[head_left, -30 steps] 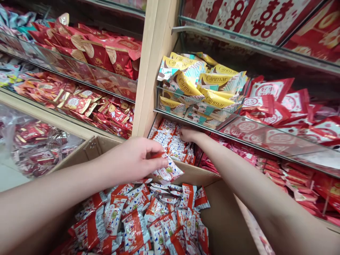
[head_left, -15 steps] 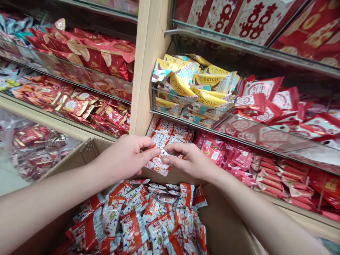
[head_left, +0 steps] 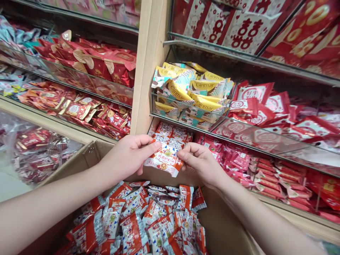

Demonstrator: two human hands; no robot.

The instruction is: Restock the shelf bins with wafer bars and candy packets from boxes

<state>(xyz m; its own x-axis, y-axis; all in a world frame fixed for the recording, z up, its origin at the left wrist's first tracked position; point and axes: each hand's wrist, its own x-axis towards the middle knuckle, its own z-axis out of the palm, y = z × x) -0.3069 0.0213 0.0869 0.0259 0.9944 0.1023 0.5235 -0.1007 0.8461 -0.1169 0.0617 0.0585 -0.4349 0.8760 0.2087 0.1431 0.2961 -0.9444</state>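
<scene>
Between my two hands, above the far edge of a cardboard box, is a red-and-white snack packet with its printed face toward me. My left hand pinches its left end between thumb and fingers. Its right end is gripped by my right hand, thumb on the front. Many similar red-and-white packets lie loose in the box below. Just behind my hands, a low shelf compartment holds rows of matching packets, partly hidden by the held one.
Yellow Ginmar packets fill the shelf above. Red packets stand to their right, behind a clear shelf front. A wooden upright divides the shelving. Plastic bags of red packets sit left of the box.
My right hand has shifted slightly right to the packet's right end, and the packet now lies flatter with more of its face showing. The view has tilted up a little.
</scene>
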